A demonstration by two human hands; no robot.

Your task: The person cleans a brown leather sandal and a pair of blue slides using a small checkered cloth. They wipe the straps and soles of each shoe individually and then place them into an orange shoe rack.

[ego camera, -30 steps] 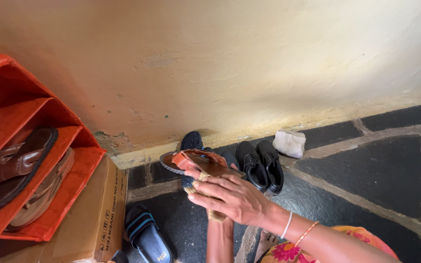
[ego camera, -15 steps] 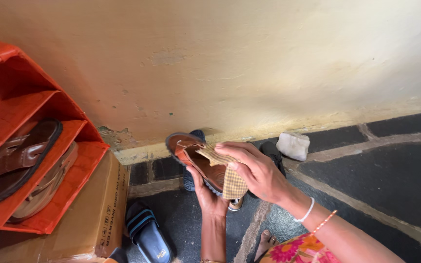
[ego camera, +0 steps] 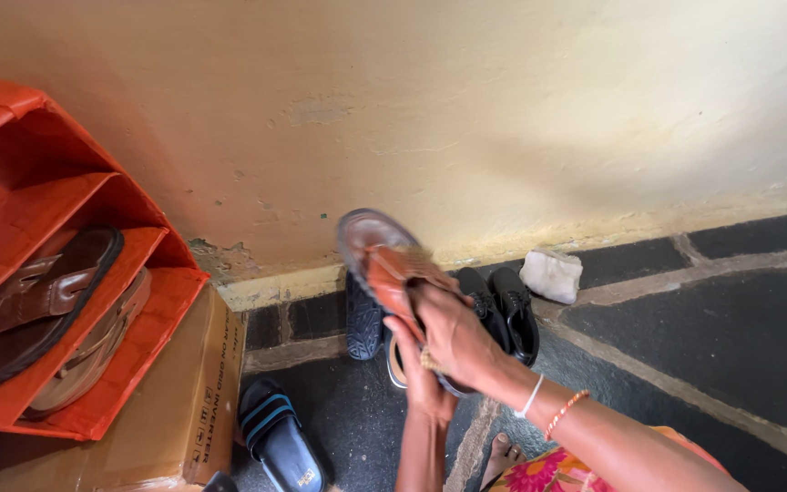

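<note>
The left hand point(ego camera: 418, 378) holds up a brown sandal point(ego camera: 383, 258) while the right hand point(ego camera: 453, 335) presses a checked cloth point(ego camera: 430, 361) against it. Black shoes point(ego camera: 503, 310) sit on the floor point(ego camera: 703, 337) behind, beside an orange shoe rack point(ego camera: 11, 191).

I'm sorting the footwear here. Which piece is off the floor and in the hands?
The orange-brown sandal, gripped by both hands; the black shoes and blue-striped slipper lie on the floor.

R hand point(ego camera: 453, 333) fingers curled, palm down, gripping sandal point(ego camera: 384, 260) w/ cloth; L hand point(ego camera: 425, 383) under it, forearm upright below sandal.
</note>
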